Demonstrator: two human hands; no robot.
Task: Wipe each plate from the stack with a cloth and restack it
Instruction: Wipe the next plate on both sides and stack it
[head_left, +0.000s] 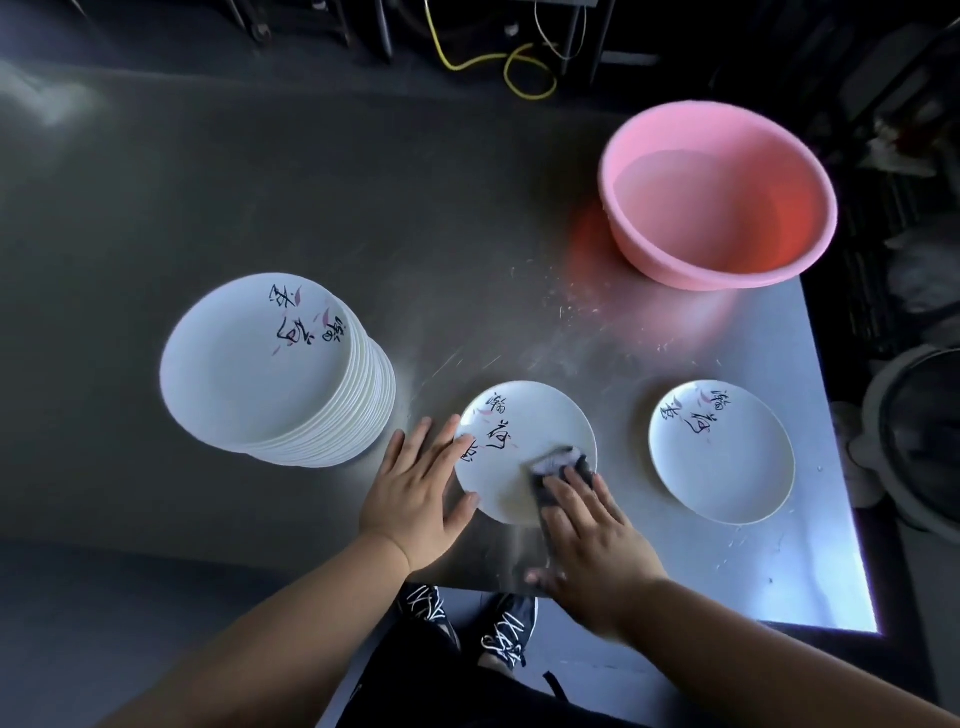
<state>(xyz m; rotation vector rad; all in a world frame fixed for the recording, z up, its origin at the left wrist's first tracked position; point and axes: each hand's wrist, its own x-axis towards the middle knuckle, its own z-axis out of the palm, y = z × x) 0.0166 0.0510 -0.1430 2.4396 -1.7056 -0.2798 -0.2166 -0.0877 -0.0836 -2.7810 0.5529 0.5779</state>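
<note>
Counts, placed relative to the pink basin (717, 195):

- Basins: 1.
- Plate stacks: 1 (280, 371), well left of the basin and nearer; plates within too close-packed to count exactly.
- Single plates: 2. One (511, 436) nearer than the basin and left of it; one (722, 452) nearer, directly below it.
- Cloths: 1 (563, 465), on the first single plate.
- Hands: 2, left (418, 491), right (592, 540).
- Shoes: 2 (467, 618).
- Yellow cables: 1 (498, 65), beyond the basin.

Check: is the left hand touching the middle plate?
Touching. The head view shows the left hand with straight fingers and thumb lying over the left rim of the middle plate.
</note>
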